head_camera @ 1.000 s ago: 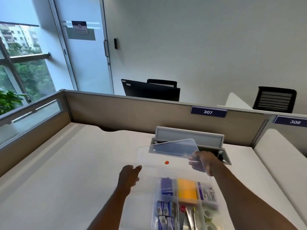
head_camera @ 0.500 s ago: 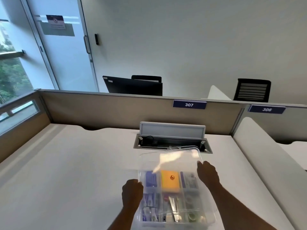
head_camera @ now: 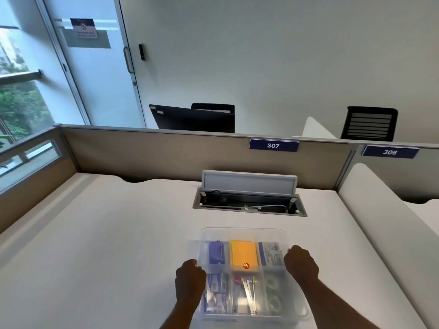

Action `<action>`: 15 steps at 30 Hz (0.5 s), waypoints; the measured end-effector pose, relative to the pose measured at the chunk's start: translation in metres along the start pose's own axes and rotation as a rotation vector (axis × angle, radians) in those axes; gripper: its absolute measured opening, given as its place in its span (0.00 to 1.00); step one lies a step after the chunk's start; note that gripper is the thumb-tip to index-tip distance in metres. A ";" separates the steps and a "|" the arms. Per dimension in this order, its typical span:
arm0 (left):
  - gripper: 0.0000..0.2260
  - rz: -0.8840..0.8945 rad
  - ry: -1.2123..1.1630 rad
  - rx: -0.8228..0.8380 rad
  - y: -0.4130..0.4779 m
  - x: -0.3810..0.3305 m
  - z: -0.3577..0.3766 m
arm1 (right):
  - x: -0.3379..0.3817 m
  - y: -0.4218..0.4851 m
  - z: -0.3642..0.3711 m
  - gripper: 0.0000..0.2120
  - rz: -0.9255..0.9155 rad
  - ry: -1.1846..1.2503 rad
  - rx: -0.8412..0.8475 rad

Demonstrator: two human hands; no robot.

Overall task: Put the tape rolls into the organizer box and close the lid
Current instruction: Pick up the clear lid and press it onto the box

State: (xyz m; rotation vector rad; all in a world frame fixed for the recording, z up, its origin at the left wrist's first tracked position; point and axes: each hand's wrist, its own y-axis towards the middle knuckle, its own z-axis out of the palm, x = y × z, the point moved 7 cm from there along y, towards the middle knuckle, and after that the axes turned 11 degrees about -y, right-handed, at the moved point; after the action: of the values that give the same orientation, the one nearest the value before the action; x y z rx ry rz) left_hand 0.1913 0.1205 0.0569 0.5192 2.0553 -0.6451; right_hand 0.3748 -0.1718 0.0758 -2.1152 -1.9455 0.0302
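A clear plastic organizer box [head_camera: 244, 233] sits on the white desk in front of me, with its clear lid lying flat on top. Through the lid I see two tape rolls [head_camera: 273, 293] in the near right compartment, a yellow pad [head_camera: 243, 254], a blue item and other stationery. My left hand [head_camera: 190, 279] rests against the box's left edge, fingers curled on the lid rim. On the right edge lies my right hand [head_camera: 301, 262], pressing the lid rim in the same way.
An open cable hatch [head_camera: 249, 205] with a raised flap lies in the desk just beyond the box. Beige partition walls [head_camera: 166, 155] bound the desk at the back and left. A white divider [head_camera: 380, 210] runs along the right.
The lid was held tilted up above the box and has come down flat onto it. Both hands moved from the lid's far edge to the box's sides.
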 end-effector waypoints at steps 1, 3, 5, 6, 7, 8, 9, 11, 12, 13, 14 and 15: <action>0.12 0.003 -0.015 0.001 0.000 0.000 0.000 | 0.000 0.000 0.001 0.11 0.002 0.010 0.007; 0.11 0.011 -0.032 0.002 -0.001 0.000 0.001 | 0.000 0.002 0.003 0.11 0.014 0.031 0.023; 0.14 0.029 -0.029 0.012 -0.003 0.001 0.004 | 0.000 0.003 0.006 0.12 0.020 0.056 0.025; 0.16 0.054 -0.035 0.019 -0.004 0.001 0.006 | 0.000 0.003 0.007 0.13 0.017 0.074 0.019; 0.18 0.089 -0.044 0.024 -0.005 0.000 0.008 | -0.002 0.003 0.010 0.13 0.013 0.092 0.016; 0.19 0.126 -0.044 0.025 -0.006 0.000 0.011 | -0.004 0.004 0.013 0.14 0.009 0.107 0.012; 0.20 0.157 -0.029 0.026 -0.007 0.001 0.014 | -0.006 0.004 0.015 0.15 0.004 0.122 0.009; 0.22 0.189 0.015 0.028 -0.006 0.004 0.018 | -0.008 0.004 0.019 0.15 -0.004 0.145 -0.001; 0.24 0.196 0.024 0.031 -0.005 0.006 0.020 | -0.009 0.005 0.021 0.15 -0.001 0.152 -0.004; 0.24 0.203 0.021 0.034 -0.005 0.007 0.021 | -0.010 0.005 0.022 0.16 0.005 0.156 -0.005; 0.25 0.210 0.020 0.034 -0.004 0.008 0.022 | -0.011 0.005 0.023 0.16 0.010 0.158 -0.008; 0.25 0.212 0.025 0.034 -0.005 0.008 0.022 | -0.011 0.005 0.024 0.15 0.014 0.165 -0.012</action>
State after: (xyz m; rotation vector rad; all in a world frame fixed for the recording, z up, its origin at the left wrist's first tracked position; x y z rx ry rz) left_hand 0.1987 0.1039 0.0410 0.7574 1.9813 -0.5499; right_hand 0.3741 -0.1788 0.0492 -2.0681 -1.8399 -0.1492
